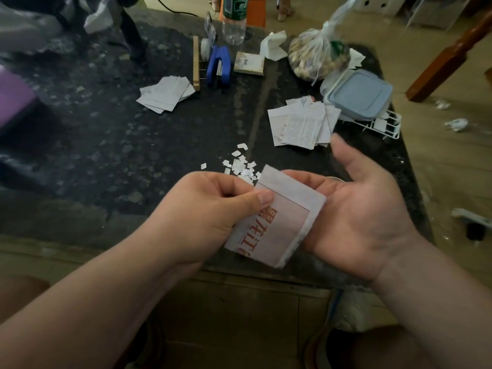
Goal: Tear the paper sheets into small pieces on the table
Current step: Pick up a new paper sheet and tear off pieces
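Folded paper: the folded paper point(279, 222), several sheets thick with large red print, has a ragged right edge. It is held between both hands above the near edge of the table point(119, 145), clear of the top.
Left hand: the left hand point(210, 211) grips the folded paper at its upper left corner. The thumb point(255, 199) is pressed flat on top and the other fingers are curled beneath, clamped on the sheets.
Right hand: the right hand point(364, 209) is palm up under the paper's right side. Its fingers run straight behind the sheets and carry them; the thumb sticks out well apart, not touching.
Torn pieces: small white torn pieces point(241, 166) lie scattered on the table just beyond the left knuckles.
Right pile: a loose right pile point(303, 123) of printed sheets lies on the table beyond the right thumb.
Left pile: a fanned left pile point(166, 94) of sheets lies further back, well apart from the other.
Lidded box: a blue-lidded box point(359, 94) rests on a white wire rack point(383, 126), just beside the right pile.
Far edge: a tied plastic bag point(316, 54), a small booklet point(249, 63), a blue tool point(218, 66), a wooden strip point(196, 62) and a clear bottle point(234, 20).
Floor: crumpled paper point(456, 124) lies to the right of the table.
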{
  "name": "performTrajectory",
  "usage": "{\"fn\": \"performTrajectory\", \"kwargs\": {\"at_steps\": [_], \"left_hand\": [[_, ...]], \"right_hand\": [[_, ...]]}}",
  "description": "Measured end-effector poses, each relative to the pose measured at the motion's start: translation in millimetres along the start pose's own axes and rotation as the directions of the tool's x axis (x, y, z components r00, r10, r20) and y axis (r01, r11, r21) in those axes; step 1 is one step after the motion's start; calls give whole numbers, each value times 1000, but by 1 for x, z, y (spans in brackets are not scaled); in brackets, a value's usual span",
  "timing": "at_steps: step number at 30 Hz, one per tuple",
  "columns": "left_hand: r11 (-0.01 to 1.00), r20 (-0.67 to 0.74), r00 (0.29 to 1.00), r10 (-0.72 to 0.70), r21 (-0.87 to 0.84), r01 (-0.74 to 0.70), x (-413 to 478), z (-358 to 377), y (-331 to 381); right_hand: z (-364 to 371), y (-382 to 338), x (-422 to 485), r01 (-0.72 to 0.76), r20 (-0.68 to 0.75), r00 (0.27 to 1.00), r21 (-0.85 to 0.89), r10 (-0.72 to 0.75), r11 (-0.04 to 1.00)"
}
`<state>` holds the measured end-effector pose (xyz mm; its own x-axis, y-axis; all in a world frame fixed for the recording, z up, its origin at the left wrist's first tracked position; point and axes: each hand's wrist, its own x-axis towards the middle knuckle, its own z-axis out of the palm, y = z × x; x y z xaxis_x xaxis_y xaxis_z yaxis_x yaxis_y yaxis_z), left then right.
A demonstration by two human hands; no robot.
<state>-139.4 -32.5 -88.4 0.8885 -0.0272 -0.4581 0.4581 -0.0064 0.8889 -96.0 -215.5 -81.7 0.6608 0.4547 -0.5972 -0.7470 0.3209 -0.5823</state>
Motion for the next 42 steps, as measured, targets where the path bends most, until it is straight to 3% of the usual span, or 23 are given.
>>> {"fn": "performTrajectory", "kwargs": {"at_steps": [4, 7, 10, 13, 14, 15, 17, 18, 20, 23, 25, 29, 31, 35, 39, 42], "left_hand": [[996, -66, 998, -18, -87, 12, 1, 2, -7], [991, -82, 996, -27, -132, 16, 3, 7, -10], [996, -51, 999, -13, 84, 18, 5, 5, -10], [935, -68, 998, -5, 352, 28, 4, -6, -6], [929, -92, 996, 9, 370, 25, 3, -10, -3], [930, -117, 993, 35, 367, 11, 2, -12, -2], [950, -145, 986, 84, 309, -35, 2, -16, 2], [967, -146, 985, 92, 250, -53, 2, -16, 3], [992, -147, 986, 75, 107, -60, 4, -15, 3], [999, -181, 983, 41, 16, -38, 6, -13, -1], [999, -196, 981, 15, -44, -24, 7, -10, -2], [985, -221, 973, -67, -170, 30, 11, -5, -3], [970, -207, 972, -112, -235, 62, 12, -2, -2], [977, -136, 986, -101, -201, 72, 12, 5, -5], [1000, -167, 986, 3, -20, -6, 14, 7, -10], [998, -204, 977, 66, 3, -66, 14, 9, -8]], "right_hand": [[-7, 8, 3, 103, -82, 987, -324, -136, 940], [-12, 17, 6, 205, -75, 963, -424, -260, 882], [-13, 17, 8, 251, -168, 903, -538, -395, 804], [-18, 2, 11, 287, -274, 834, -525, -478, 802], [-22, -6, 12, 263, -255, 826, -616, -503, 743], [-28, -12, 14, 198, -188, 844, -761, -503, 617], [-34, -15, 21, 52, -59, 924, -960, -377, 276], [-35, -11, 25, 12, -34, 954, -988, -297, 153], [-35, 3, 35, 22, 19, 974, -1000, -228, 12], [-37, 19, 48, 93, 154, 948, -971, -278, -222], [-38, 22, 51, 91, 204, 914, -945, -351, -314], [-46, 8, 48, 47, 210, 791, -957, -575, -285], [-54, -5, 47, -59, 103, 727, -975, -679, -212], [-67, -9, 54, -318, -220, 799, -945, -559, -83], [-69, -9, 55, -232, -173, 836, -972, -520, -49], [-55, -14, 36, -104, -115, 841, -993, -529, 51]]}}
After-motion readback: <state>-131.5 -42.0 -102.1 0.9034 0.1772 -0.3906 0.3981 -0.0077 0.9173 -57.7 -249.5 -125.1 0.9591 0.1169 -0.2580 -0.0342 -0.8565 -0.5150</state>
